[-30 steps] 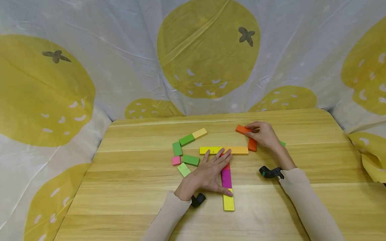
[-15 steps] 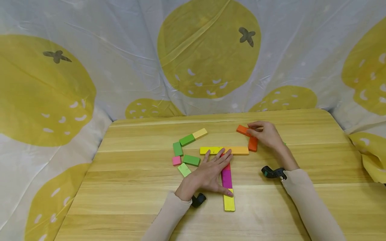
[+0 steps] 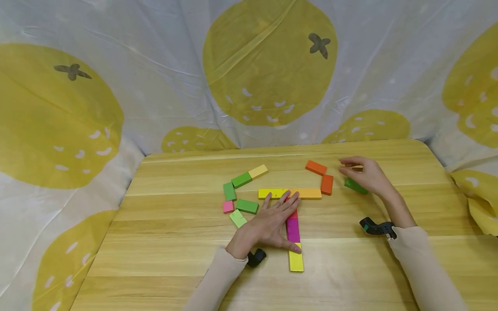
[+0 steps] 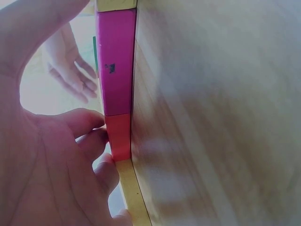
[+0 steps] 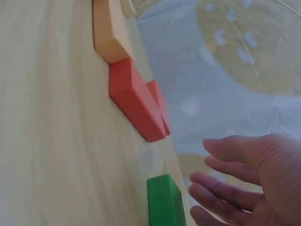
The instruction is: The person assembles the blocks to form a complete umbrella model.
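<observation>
My left hand (image 3: 268,224) lies with fingers spread over a T of wooden blocks. Its fingertips reach the bar's yellow block (image 3: 270,194) and light orange block (image 3: 309,193), while the thumb rests on the lower yellow block (image 3: 296,261). Between these run a red block (image 4: 120,136) and a magenta block (image 4: 115,61), partly hidden by the hand from above. Off the bar's right end, two orange-red blocks (image 3: 327,184) meet at an angle. My right hand (image 3: 367,175), fingers loosely extended and holding nothing, hovers beside a green block (image 3: 355,185).
Left of the T, a curved row holds a pale yellow block (image 3: 258,172), green blocks (image 3: 229,191) and a pink block (image 3: 228,207). Another green block (image 3: 247,206) and a light green block (image 3: 237,218) lie near my left wrist. A patterned cloth (image 3: 171,86) hangs behind the wooden table (image 3: 155,242).
My right hand has let go of the orange-red blocks and moved right, to the green block. Both orange-red blocks are now uncovered. The left hand stays in place.
</observation>
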Tool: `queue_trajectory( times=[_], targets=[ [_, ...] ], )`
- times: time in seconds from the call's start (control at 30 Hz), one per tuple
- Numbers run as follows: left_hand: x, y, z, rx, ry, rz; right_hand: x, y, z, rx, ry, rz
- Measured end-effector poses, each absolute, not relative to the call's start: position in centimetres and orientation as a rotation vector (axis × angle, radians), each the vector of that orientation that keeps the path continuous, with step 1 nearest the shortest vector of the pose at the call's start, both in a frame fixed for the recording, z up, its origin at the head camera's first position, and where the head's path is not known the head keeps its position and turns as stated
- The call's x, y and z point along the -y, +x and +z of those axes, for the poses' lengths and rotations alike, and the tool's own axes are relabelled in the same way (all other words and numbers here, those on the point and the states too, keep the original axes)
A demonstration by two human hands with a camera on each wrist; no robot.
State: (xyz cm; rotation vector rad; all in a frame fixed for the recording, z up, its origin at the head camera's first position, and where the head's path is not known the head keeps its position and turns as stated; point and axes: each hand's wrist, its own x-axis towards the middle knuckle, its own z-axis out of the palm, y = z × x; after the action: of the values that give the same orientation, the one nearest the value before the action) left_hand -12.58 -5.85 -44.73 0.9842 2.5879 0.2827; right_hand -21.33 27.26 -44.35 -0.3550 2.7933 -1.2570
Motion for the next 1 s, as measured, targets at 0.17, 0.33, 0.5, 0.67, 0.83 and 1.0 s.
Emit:
queue_trajectory(
  times=[0.17,0.33,0.5,0.67,0.83,1.0],
  targets=[
    [5.8,-12.6,-44.7,-2.577,0.988,0.290,-28.4,-20.4,-44.9,-2.842,-0.416,-1.206],
    [5.8,-12.6,-44.6,-2.589,0.993,0.270,-29.4,-19.4,-45.3,-2.843,-0.424,-1.195],
    [5.8,-12.5,-44.5,-2.593,0.989,0.271,-30.3,-18.6,-45.5,-2.867,-0.437,-1.155],
    [5.9,-12.5,-44.6,-2.587,0.986,0.287,-30.8,-18.0,-46.0,-2.920,-0.453,-1.134],
    [5.9,-12.5,-44.6,-2.594,0.991,0.283,-30.9,-17.9,-46.4,-2.934,-0.461,-1.146],
    [5.9,-12.5,-44.7,-2.599,0.996,0.281,-30.7,-17.9,-46.4,-2.953,-0.462,-1.133]
  ],
)
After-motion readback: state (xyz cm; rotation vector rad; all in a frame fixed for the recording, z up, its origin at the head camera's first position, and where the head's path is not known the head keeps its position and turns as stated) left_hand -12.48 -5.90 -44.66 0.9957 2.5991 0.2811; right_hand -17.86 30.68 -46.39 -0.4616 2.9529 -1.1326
